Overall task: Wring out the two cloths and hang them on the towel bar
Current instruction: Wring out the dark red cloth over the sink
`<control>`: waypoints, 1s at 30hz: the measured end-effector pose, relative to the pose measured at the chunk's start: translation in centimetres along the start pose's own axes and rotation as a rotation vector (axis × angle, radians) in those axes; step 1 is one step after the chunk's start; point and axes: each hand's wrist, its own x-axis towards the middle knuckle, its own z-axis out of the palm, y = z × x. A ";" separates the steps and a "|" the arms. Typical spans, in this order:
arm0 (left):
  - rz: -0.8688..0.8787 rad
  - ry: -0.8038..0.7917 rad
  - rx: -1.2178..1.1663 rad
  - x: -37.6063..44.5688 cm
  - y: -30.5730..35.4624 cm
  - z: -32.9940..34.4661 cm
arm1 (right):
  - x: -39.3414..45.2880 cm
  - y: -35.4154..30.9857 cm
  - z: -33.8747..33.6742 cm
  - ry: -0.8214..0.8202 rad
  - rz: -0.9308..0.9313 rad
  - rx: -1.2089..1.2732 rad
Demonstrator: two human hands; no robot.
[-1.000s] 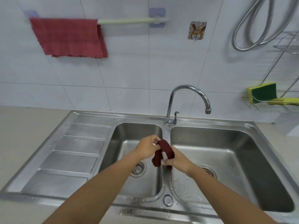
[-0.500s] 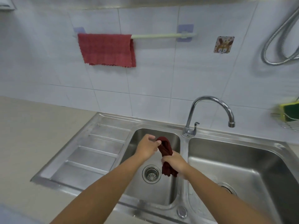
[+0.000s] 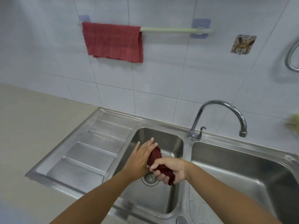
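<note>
A twisted dark red wet cloth (image 3: 155, 156) is over the left sink basin (image 3: 171, 143). My right hand (image 3: 168, 171) is clenched around its lower part. My left hand (image 3: 141, 156) is flat with fingers spread, lying against the cloth's upper end without gripping it. A lighter red cloth (image 3: 113, 42) hangs spread over the left half of the pale green towel bar (image 3: 174, 30) on the tiled wall. The bar's right half is bare.
A chrome faucet (image 3: 218, 117) stands between the left basin and the right basin (image 3: 242, 172). A ribbed drainboard (image 3: 90, 151) lies left of the sink, then a beige counter (image 3: 32, 126). A hook sticker (image 3: 243, 44) and a shower hose (image 3: 291, 59) are on the wall.
My left hand has let go of the cloth's top and opened flat beside it. My right hand keeps its grip. The view has shifted left and up, bringing the towel bar closer to centre.
</note>
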 end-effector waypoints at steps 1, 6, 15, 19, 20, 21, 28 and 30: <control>0.007 0.034 -0.066 0.6 0.2 -0.2 | 0.2 -0.2 -0.2 -0.035 0.014 0.000; -0.005 -0.159 -0.008 2.8 -0.1 -1.2 | 0.9 -0.8 -1.7 0.116 0.145 -0.133; -0.023 -0.443 0.138 3.9 -0.7 -0.2 | 3.3 -0.1 -1.3 0.828 -0.044 -0.953; -0.060 -0.465 0.067 3.9 -0.9 -0.2 | 3.9 -0.3 -1.4 0.959 -0.054 -1.219; -0.063 -0.477 0.062 3.9 -1.1 -0.1 | 4.0 -0.3 -1.5 0.989 -0.057 -1.297; -0.063 -0.488 0.064 3.9 -1.2 0.0 | 4.1 -0.2 -1.6 1.015 -0.061 -1.372; -0.122 -0.529 0.223 4.5 0.0 0.9 | 3.7 -0.4 -2.7 1.068 -0.051 -1.707; -0.156 -0.546 0.252 5.0 0.6 0.9 | 3.5 -0.4 -2.8 1.064 -0.063 -1.753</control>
